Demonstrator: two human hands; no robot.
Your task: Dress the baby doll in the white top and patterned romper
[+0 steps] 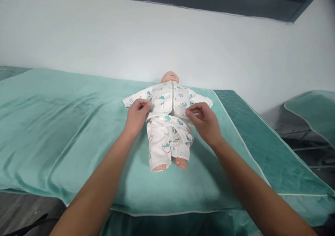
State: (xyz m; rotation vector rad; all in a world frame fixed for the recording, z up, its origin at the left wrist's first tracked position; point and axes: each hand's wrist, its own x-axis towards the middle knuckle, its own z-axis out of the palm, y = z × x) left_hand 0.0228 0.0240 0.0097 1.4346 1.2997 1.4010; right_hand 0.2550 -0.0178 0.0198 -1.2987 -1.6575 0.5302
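Observation:
A baby doll (170, 77) lies on its back, head toward the wall and bare feet toward me. It wears a white printed jacket (161, 98) with long sleeves and white printed trousers (159, 141). The jacket's front edges lie slightly apart down the middle. My left hand (138, 113) is closed in a pinch at the jacket's side, on the left. On the other side, my right hand (204, 120) pinches the jacket near its lower corner, thumb and forefinger close together. The trouser waist sits bunched just below the jacket hem.
A light green sheet (78, 124) with soft wrinkles covers the bed under the doll. Darker green fabric (264, 148) shows to the right. Behind stands a white wall (146, 40). A green-covered piece of furniture (316, 110) is at the far right, and dark floor (28, 208) at lower left.

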